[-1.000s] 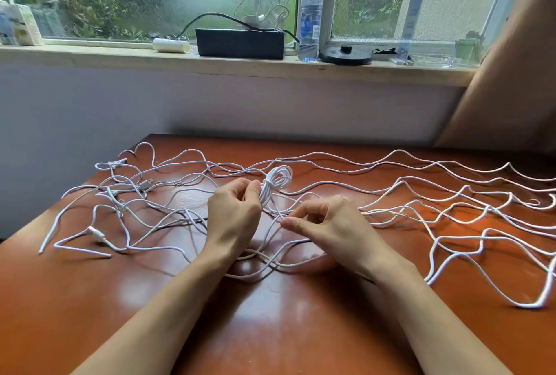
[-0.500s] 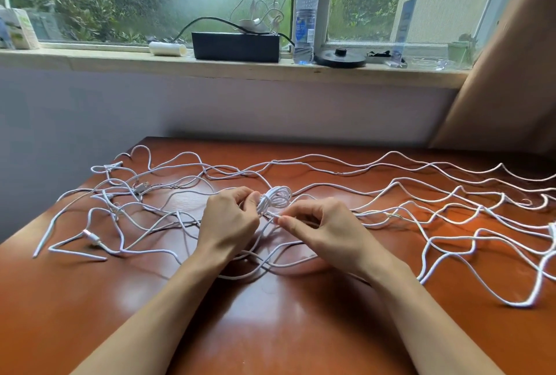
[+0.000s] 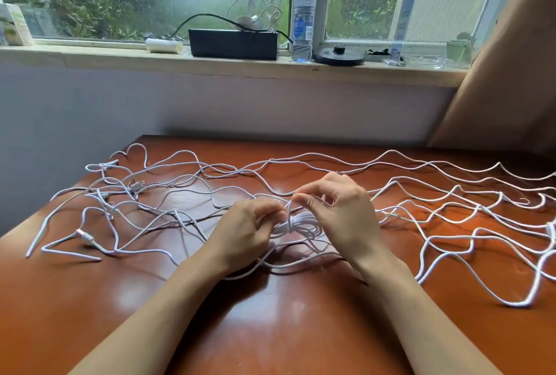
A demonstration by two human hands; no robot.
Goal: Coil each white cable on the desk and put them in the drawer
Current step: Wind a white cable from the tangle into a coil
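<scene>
Two bare forearms reach in over the glossy red-brown desk [image 3: 285, 329] and meet just past its middle. There the left hand [image 3: 243, 233] has its fingers curled round the left end of a small coiled bundle [image 3: 302, 224] of white cable. The bundle sits low over the desk between the hands. Its long axis runs roughly left to right, and its looped end points right, under the right palm. A few turns of cable cinch its waist. The right hand [image 3: 340, 212] is held a little higher, thumb and forefinger pinching a single strand that rises nearly straight up from that wrapped waist, with the other fingers loosely bent. Around and beyond the hands, loose white cables [image 3: 517, 304] sprawl in wavy lines across the whole desk, tangled thickly at the left, where plug ends show, and spread wider at the right. Past the desk's far edge is a pale wall, then the windowsill [image 3: 90, 59], bearing a white roll [image 3: 164, 45], a black box [image 3: 233, 44], a water bottle [image 3: 303, 20] and a black disc [image 3: 338, 57]. A tan curtain [image 3: 511, 74] hangs at the right.
</scene>
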